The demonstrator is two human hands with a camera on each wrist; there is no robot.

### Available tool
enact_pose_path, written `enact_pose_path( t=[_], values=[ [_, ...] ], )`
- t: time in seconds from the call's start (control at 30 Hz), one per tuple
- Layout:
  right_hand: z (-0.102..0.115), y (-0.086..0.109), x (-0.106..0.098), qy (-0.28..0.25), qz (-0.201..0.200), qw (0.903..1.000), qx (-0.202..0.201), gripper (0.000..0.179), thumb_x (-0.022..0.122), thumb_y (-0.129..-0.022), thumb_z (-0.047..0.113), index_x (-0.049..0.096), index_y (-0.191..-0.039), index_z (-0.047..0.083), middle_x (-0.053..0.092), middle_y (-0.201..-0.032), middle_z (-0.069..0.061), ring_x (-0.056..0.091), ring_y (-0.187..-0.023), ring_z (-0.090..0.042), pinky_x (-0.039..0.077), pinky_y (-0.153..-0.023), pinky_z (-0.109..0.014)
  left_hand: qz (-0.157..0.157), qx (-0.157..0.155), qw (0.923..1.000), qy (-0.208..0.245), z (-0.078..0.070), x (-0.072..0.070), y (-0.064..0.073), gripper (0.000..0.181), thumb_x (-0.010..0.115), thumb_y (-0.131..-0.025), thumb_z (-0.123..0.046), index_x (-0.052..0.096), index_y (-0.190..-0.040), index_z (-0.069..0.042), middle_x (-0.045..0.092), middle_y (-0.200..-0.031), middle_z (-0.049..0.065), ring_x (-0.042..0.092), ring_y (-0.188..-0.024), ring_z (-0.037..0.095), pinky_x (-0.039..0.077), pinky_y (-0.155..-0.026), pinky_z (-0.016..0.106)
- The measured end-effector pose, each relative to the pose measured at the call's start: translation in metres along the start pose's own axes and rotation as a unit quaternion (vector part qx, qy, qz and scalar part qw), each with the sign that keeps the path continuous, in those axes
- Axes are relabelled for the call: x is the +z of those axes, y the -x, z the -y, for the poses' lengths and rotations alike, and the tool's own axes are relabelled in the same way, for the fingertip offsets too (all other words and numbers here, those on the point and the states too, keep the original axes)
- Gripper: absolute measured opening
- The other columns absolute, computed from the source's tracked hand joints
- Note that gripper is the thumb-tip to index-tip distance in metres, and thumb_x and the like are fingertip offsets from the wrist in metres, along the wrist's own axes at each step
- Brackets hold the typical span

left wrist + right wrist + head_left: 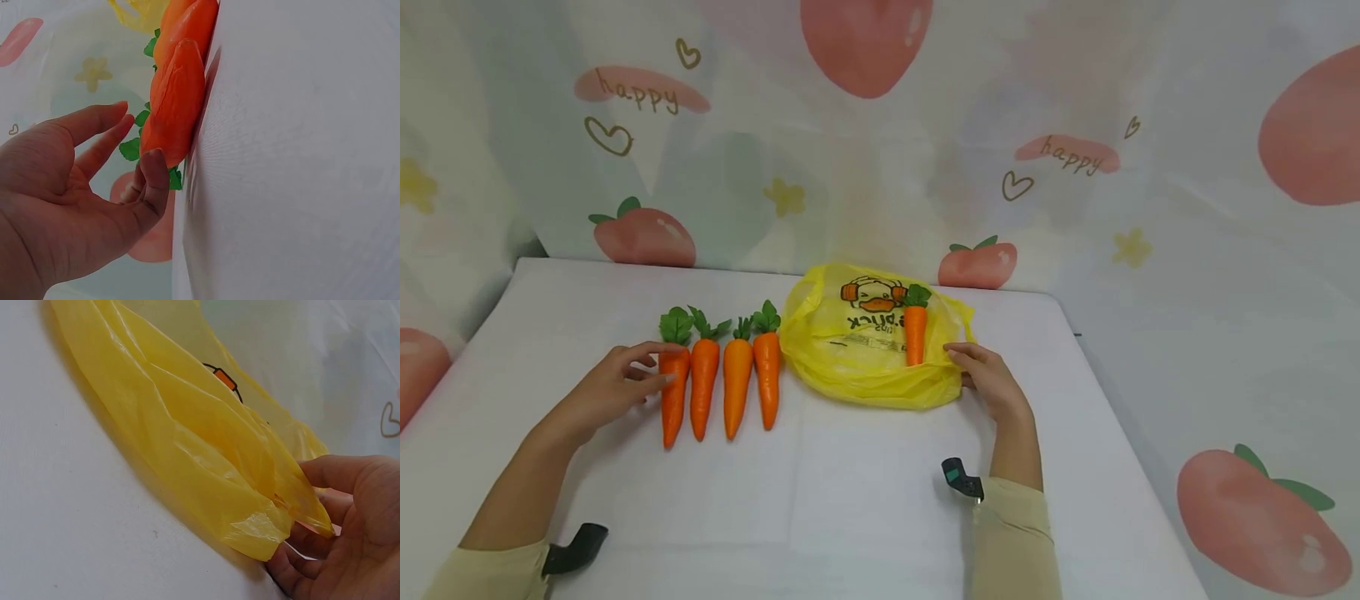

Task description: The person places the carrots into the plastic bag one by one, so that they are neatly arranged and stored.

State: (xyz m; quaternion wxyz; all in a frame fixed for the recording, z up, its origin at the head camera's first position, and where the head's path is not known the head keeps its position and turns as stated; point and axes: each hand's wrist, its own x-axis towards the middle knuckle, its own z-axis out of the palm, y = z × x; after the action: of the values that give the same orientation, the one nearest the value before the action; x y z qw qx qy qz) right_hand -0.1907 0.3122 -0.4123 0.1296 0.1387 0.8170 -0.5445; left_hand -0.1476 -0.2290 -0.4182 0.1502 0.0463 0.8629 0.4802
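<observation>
Four orange carrots with green leafy tops lie in a row at the left in the head view. My left hand (612,385) is over the leftmost carrot (673,408), fingers spread and loosely bent. In the left wrist view the thumb tip overlaps that carrot (178,100), with a gap between thumb and upper fingers; I cannot tell whether it touches. A yellow plastic bag (850,383) with a duck print lies at the centre, its mouth towards me. Another carrot (915,333) lies in its mouth. My right hand (992,379) holds the bag's right edge between its fingers.
A white cloth covers the table (850,500). Behind it hangs a patterned curtain (880,183) with fruit, stars and hearts. The other carrots (737,387) lie side by side between the left hand and the bag. A black wrist camera mount (576,548) sits on the left sleeve.
</observation>
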Motion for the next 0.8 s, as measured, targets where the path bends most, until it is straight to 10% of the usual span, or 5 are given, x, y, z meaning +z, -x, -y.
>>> enact_pose_path(
  t=[0.8],
  values=[
    [-0.001,0.0,0.0,-0.007,-0.003,1.0,0.001,0.043,0.058,-0.107,0.035,0.062,-0.141,0.01,0.05,-0.148,-0.007,0.051,-0.116,-0.027,0.048,-0.096,-0.032,0.02,0.001,0.9998,0.007,0.009,0.004,-0.005,0.058,0.073,-0.098,-0.021,0.051,-0.15,-0.009,0.052,-0.13,0.022,0.05,-0.114,0.041,0.056,-0.075,0.038]
  ],
)
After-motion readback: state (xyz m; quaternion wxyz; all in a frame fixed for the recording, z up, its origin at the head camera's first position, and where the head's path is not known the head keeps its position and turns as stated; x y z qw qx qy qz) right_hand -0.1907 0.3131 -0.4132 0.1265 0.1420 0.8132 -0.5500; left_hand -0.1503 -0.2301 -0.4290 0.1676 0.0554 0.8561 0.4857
